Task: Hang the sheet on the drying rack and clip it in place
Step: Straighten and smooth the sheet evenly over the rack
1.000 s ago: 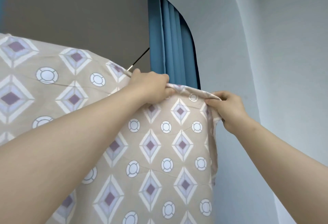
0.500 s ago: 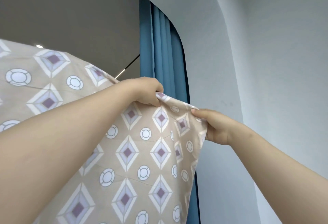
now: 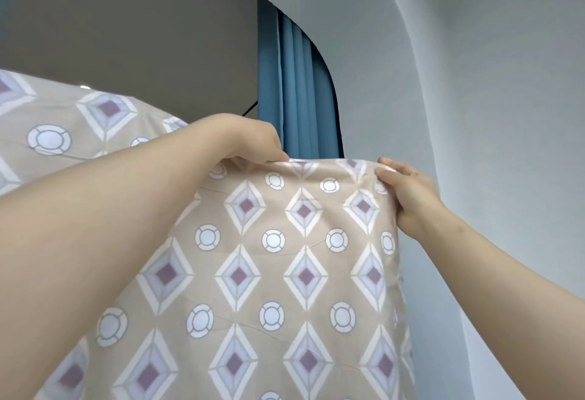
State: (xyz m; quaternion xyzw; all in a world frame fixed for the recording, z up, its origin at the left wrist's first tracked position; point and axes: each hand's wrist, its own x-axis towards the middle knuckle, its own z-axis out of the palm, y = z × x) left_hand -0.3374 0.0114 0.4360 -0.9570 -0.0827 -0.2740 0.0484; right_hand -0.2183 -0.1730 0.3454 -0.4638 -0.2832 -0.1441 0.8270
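A beige sheet [image 3: 285, 273] printed with purple diamonds and white circles hangs in front of me, its top edge folded over something hidden beneath it. My left hand [image 3: 253, 143] grips the top fold near the middle, fingers curled over the far side. My right hand [image 3: 408, 190] pinches the sheet's upper right corner, thumb on the near face. The rack bar itself is covered by the cloth, and no clips are in view.
A blue curtain [image 3: 297, 83] hangs behind the sheet. A pale grey wall [image 3: 490, 114] curves away on the right. A thin dark rod [image 3: 250, 107] shows just left of the curtain, above my left wrist.
Both hands have pulled the top edge taut and level; the right corner, drooping half a second ago, now sits as high as the left hand, and the sheet hangs flatter.
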